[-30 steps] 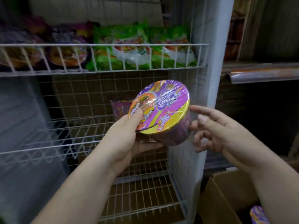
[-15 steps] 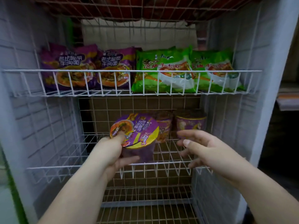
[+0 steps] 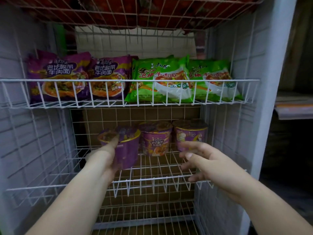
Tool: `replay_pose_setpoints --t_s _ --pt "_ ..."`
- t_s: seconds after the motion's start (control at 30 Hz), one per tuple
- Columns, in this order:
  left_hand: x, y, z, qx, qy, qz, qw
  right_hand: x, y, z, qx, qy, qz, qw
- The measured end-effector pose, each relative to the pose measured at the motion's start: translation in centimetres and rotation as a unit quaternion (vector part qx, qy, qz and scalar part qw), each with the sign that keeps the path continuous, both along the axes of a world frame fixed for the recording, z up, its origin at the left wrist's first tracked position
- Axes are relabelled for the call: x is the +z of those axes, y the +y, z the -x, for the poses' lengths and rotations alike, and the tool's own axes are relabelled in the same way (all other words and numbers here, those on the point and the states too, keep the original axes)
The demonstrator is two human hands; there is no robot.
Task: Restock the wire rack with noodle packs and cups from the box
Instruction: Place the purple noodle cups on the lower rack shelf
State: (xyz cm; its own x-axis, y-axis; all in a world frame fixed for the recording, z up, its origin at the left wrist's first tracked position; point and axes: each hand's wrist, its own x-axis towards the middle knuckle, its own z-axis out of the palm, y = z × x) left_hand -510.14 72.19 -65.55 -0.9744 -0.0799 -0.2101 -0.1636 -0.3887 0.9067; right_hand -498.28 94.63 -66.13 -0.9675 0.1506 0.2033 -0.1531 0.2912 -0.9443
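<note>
Noodle cup in hand: purple cup with a yellow-rimmed lid, upright, long axis vertical, lid up, at the left of the cup row on the middle shelf; whether its base rests on the wires cannot be told.
Left hand: the left hand grips this cup, thumb up across the lid edge, fingers round its side.
Right hand: the right hand holds nothing, fingers loosely spread, over the front of the middle shelf, near the right-hand cup but apart from it.
Cups counted: three purple cups in a row, all upright; the middle cup and the right cup stand at the back, just beside each other.
Cup writing: the middle cup reads 老坛酸菜牛肉面; the other labels are too blurred.
Packs counted: four on the upper shelf, leaning upright, faces forward.
Purple packs: two at left, each printed 老坛酸菜牛肉面.
Green packs: two at right; the first reads 泡椒牛肉面, the second is partly hidden.
Top shelf: red packs seen from below, uncountable.
Rack: white wire rack with white side panels.
</note>
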Motion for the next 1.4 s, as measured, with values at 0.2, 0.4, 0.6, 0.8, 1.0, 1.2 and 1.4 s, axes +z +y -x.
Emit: replay_pose_setpoints --t_s 0.2,0.4,0.6,0.8,1.0,1.2,1.4 --pt "-0.5 1.2 1.2 -0.018 -0.016 0.13 0.991 0.0 0.5 -0.4 0.003 -0.008 -0.001 1.0" --pt "-1.7 0.4 2.4 -0.077 -0.01 0.25 0.965 0.1 1.5 -1.1 -0.018 -0.002 0.021 1.0" --pt "-2.0 -0.8 3.6 -0.067 0.06 0.458 0.885 -0.2 3.3 -2.0 -0.033 -0.01 0.025 0.999" --pt "-2.4 -0.5 4.6 -0.07 0.066 0.526 0.845 -0.9 4.9 -2.7 -0.032 -0.019 0.026 0.999" --pt "-2.3 -1.5 4.7 -0.036 0.113 0.537 0.835 -0.7 5.0 -2.9 -0.038 -0.017 0.029 0.999" --pt "-1.1 0.4 2.1 -0.056 0.139 0.553 0.82 -0.6 5.7 -3.7 -0.052 -0.011 0.033 0.998" --pt "0.3 4.6 -4.5 -0.078 0.242 0.537 0.804 -0.9 7.9 -5.4 -0.054 -0.01 0.027 0.998"
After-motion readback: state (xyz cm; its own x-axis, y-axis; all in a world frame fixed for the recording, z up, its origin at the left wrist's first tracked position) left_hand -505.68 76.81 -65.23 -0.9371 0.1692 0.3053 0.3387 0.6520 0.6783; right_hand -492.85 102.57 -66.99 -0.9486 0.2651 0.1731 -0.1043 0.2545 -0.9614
